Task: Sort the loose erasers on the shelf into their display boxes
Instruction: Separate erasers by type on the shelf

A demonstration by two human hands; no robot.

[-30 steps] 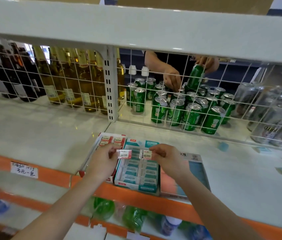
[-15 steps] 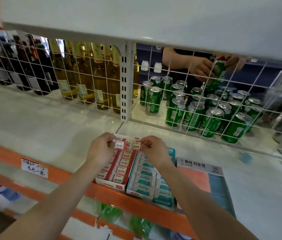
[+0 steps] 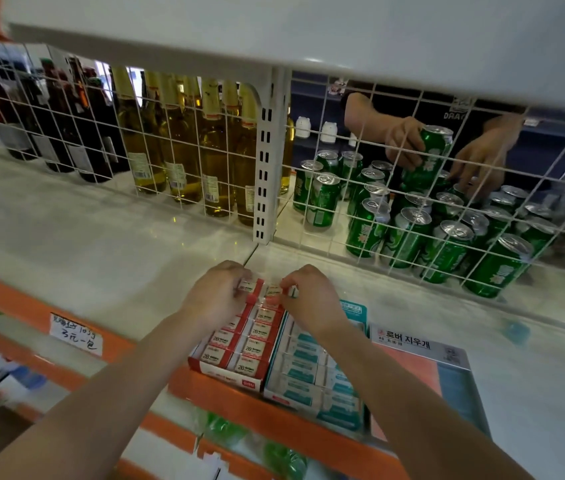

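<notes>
Nearest you, the red display box sits at the front edge of the shelf, its long axis running away from you, with two columns of red-banded erasers lying crosswise in it. Touching its right side is the teal display box, also filled in rows.

Both your hands are over the far end of the red box. Your left hand has its fingers curled round a red-banded eraser above the left column; your right hand pinches a second eraser above the right column, with something small and pale at its fingertips that is too blurred to name. Each eraser lies with its long side across the box, matching the rows below, so each hand is already the nearer one for its own column. The open slots look to be directly beneath, at the far end; the move ahead is probably a short drop straight down, not a sideways reach.

Further right on the shelf a small blue loose eraser lies well apart from both boxes, closer to your right hand.

Beyond the wire grille, another person handles green cans.
</notes>
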